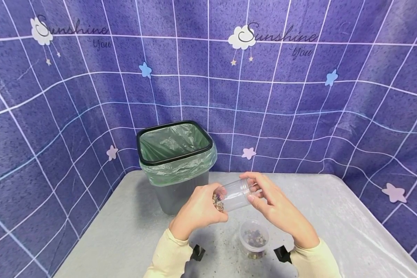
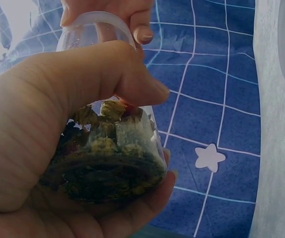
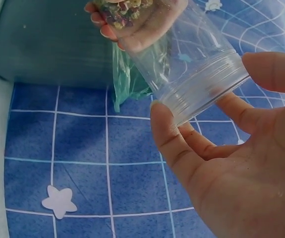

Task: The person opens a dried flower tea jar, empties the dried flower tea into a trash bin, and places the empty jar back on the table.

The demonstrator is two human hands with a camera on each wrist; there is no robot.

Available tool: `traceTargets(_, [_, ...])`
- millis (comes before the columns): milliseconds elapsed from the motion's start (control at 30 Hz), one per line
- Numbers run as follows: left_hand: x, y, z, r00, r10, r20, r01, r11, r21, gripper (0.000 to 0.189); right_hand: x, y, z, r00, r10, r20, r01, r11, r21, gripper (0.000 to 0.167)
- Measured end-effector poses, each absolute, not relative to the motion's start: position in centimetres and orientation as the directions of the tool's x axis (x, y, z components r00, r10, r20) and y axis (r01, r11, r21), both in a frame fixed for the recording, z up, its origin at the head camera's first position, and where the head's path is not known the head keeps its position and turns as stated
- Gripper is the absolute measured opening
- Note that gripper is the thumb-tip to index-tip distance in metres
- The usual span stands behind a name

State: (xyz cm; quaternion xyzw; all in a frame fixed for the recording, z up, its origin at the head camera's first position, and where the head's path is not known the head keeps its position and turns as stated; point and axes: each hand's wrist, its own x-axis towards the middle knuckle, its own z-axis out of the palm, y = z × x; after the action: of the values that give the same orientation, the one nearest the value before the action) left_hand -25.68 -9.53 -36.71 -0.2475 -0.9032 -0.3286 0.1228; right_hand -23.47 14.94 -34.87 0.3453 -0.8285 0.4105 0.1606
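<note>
A clear plastic jar (image 1: 233, 196) lies tilted in the air between both hands, its threaded mouth toward the right. Dried flowers (image 2: 107, 144) are heaped at its base end. My left hand (image 1: 203, 206) grips that base end, thumb across the near wall in the left wrist view. At the mouth, my right hand (image 1: 272, 200) holds the threaded rim (image 3: 207, 89) between thumb and fingertips. Whether a clear cover sits over the mouth, I cannot tell. Below the hands, a second clear round jar (image 1: 253, 239) stands upright on the table, with dried plant pieces inside.
A grey bin (image 1: 180, 193) with a green bag (image 1: 178, 173) folded over its black rim stands at the back left. Small crumbs dot the grey table cover (image 1: 107, 239) near the standing jar. A blue gridded curtain (image 1: 281, 127) hangs behind and at both sides.
</note>
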Motion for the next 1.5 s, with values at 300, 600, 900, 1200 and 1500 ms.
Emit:
traceTargets(300, [-25.69, -9.48, -36.76, -0.845, 0.373, 0.384, 0.533, 0.657, 0.533, 0.048, -23.46, 15.06, -34.87, -0.657, -0.464, 0.594, -0.753, 0.357, -0.553, 0.054])
traceTargets(600, [-25.77, -9.48, -36.68, -0.848, 0.372, 0.377, 0.529, 0.649, 0.547, 0.046, -23.67, 15.05, -34.91, -0.64, -0.484, 0.597, -0.766, 0.334, -0.55, 0.061])
traceTargets(900, [-25.84, -9.52, -36.64, -0.855, 0.372, 0.362, 0.518, 0.651, 0.554, 0.045, -23.88, 14.93, -35.03, -0.598, -0.493, 0.632, -0.8, 0.311, -0.513, 0.064])
traceTargets(1200, [-25.78, -9.58, -36.62, -0.859, 0.368, 0.357, 0.512, 0.653, 0.559, 0.046, -23.7, 14.7, -34.95, -0.574, -0.485, 0.66, -0.818, 0.308, -0.486, 0.069])
traceTargets(1500, [-25.8, -9.62, -36.7, -0.858, 0.366, 0.359, 0.512, 0.655, 0.556, 0.047, -23.64, 14.53, -34.97, -0.599, -0.468, 0.649, -0.8, 0.344, -0.491, 0.066])
